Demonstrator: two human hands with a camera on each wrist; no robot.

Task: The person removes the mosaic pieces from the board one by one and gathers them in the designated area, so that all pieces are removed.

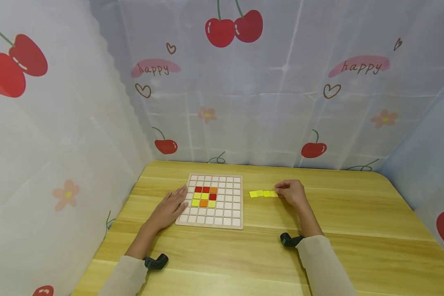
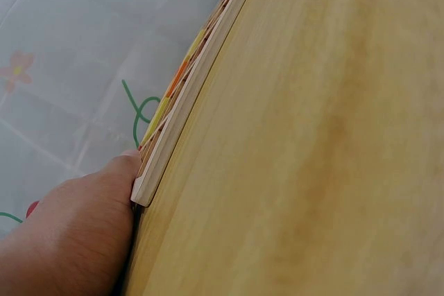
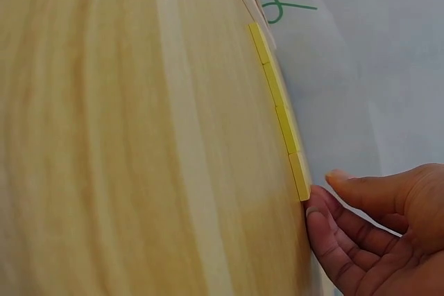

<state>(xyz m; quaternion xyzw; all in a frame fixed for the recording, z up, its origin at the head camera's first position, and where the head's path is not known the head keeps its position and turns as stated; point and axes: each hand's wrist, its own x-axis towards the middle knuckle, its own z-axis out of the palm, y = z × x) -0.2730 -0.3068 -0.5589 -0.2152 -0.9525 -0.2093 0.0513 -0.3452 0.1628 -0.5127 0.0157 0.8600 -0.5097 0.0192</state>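
Left hand: fingers spread at the near edge of the grid board, seemingly to steady it.
Right hand: bent fingers touch the end tile, perhaps to square the row; cannot tell whether the thumb pinches.
Yellow tile row: on the tabletop between the hands, nearer the right; long axis crosswise, pointing from the right hand toward the board.
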